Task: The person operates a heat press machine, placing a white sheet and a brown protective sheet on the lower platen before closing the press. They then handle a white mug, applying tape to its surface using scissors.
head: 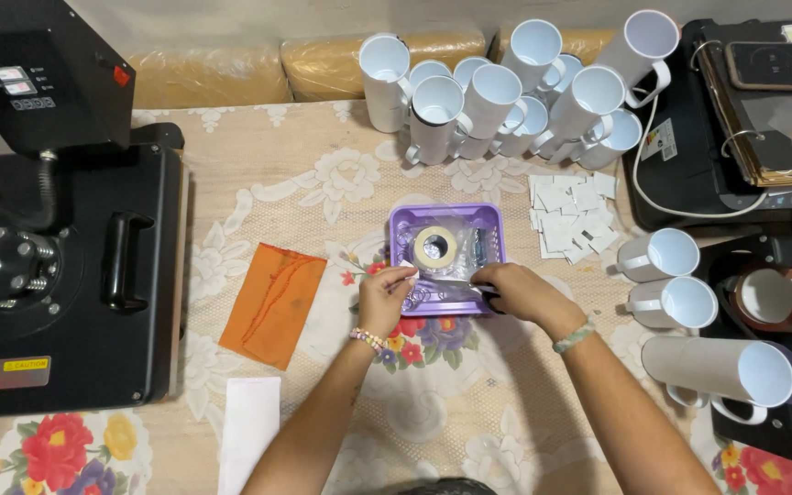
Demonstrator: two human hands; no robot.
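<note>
While both hands meet over the near edge of the purple tray (490, 216), the left hand (383, 298) pinches a small white slip (406, 274) between thumb and forefinger, the other fingers curled in under the palm. Across from it the right hand (515, 291) has its fingers pressed together on the other end of a thin clear strip (446, 288), which looks like tape or film, though I cannot tell which. That strip is stretched between the two hands with its long axis running left to right, parallel to the tray's near rim and just above it. Behind the strip, inside the tray, a roll of tan tape (434, 246) lies flat with its hole facing up, among some crinkled clear plastic. Resting square on the lace-covered counter (323, 165), the tray has its longer sides running left to right as well. To the left of it lies a folded orange cloth (275, 302), and further left stands a black heat press (66, 266). Just right of the tray a scatter of small white paper slips (572, 213) is spread out, and behind it a cluster of white mugs (506, 92) lies tipped, their mouths facing this way. Three more white mugs (680, 302) lie on their sides near the right forearm, beside a black mug press (781, 302).
</note>
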